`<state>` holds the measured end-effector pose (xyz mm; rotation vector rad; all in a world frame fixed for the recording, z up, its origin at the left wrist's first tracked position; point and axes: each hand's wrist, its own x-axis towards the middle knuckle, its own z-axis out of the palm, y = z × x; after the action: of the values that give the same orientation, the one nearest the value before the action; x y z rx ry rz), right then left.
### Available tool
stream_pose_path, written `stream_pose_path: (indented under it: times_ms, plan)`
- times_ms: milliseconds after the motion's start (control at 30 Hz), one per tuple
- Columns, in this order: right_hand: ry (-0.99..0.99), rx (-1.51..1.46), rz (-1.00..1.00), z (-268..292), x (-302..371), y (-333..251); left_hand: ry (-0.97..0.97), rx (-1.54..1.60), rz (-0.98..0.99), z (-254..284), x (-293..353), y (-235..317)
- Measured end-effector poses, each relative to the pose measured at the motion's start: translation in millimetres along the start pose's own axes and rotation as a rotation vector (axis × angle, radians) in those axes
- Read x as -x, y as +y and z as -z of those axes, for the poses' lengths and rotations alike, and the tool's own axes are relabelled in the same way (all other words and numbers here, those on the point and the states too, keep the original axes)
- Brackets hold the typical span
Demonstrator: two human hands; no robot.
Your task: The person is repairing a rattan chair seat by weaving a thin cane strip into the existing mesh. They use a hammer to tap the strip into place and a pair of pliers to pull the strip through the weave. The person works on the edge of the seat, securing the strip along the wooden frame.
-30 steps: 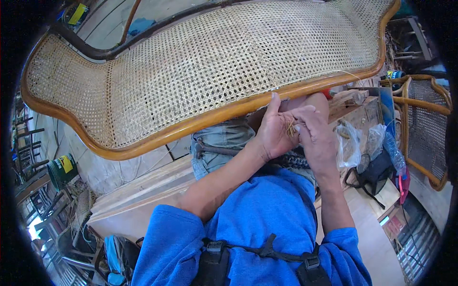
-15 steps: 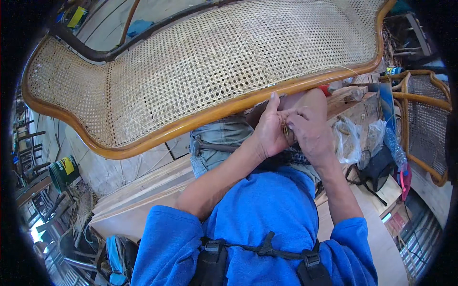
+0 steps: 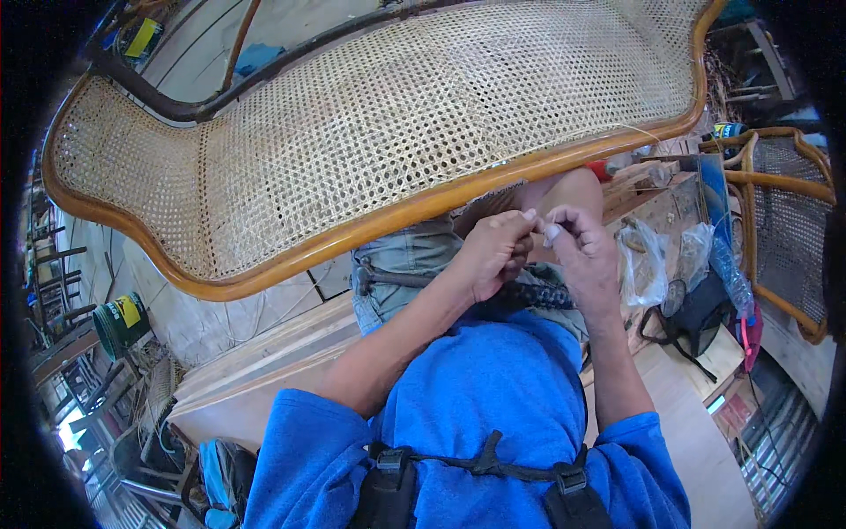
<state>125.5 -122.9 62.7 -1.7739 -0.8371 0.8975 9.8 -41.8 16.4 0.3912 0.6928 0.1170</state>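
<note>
Over my lap, my left hand (image 3: 500,253) is curled closed, thumb and forefinger pinched together at the tip. Facing it, my right hand (image 3: 583,251) pinches with its fingertips, which almost meet those of the left. Whatever lies between the two pinches is too small to make out. Just beyond both hands runs the glossy brown wooden rim (image 3: 423,204) of a large seat or back frame. Woven cane webbing (image 3: 370,132) with small open holes fills that frame. A loose pale cane strand (image 3: 639,132) lies along the rim at the right.
At my right, clear plastic bags (image 3: 648,264) and a black strapped item (image 3: 696,317) lie on a wooden surface. Another cane-panelled wooden frame (image 3: 749,212) stands farther right. Planks (image 3: 264,353) stretch to my left, with a dark green can (image 3: 121,322) beyond them.
My left hand has turned from an open palm to a closed pinch. My right hand has drawn back from over the palm, and its fingertips now face the left's.
</note>
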Motion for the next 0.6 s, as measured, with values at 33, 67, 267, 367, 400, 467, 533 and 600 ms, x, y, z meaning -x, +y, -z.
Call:
stream_pose_path:
  times_ms: [33,67,267,367,400,467,533,600]
  plan:
    - [0.023,-0.063,-0.015,0.6,-0.5,3.6,0.005,-0.025,-0.001,-2.5,4.5,2.5]
    - [0.046,-0.125,-0.030,1.2,-0.8,5.4,0.009,-0.049,-0.001,-5.2,8.6,5.1]
    - [0.106,-0.217,0.023,-2.3,3.2,6.8,-0.033,-0.009,0.052,-13.4,18.3,10.2]
    - [0.067,-0.225,0.055,-3.1,3.0,5.7,-0.042,0.035,0.033,-10.2,15.4,5.2]
    - [0.061,-0.233,0.039,-3.4,3.3,6.3,-0.045,0.049,0.030,-8.8,15.8,5.2]
    - [0.046,-0.248,0.008,0.2,4.1,8.4,-0.072,0.118,0.058,-8.6,14.9,6.7]
    - [0.039,-0.219,0.036,0.4,4.0,8.7,-0.042,0.146,0.053,-9.8,14.6,6.7]
    - [0.050,-0.245,0.036,-5.2,6.0,4.4,-0.036,0.137,0.018,-8.2,14.3,6.3]
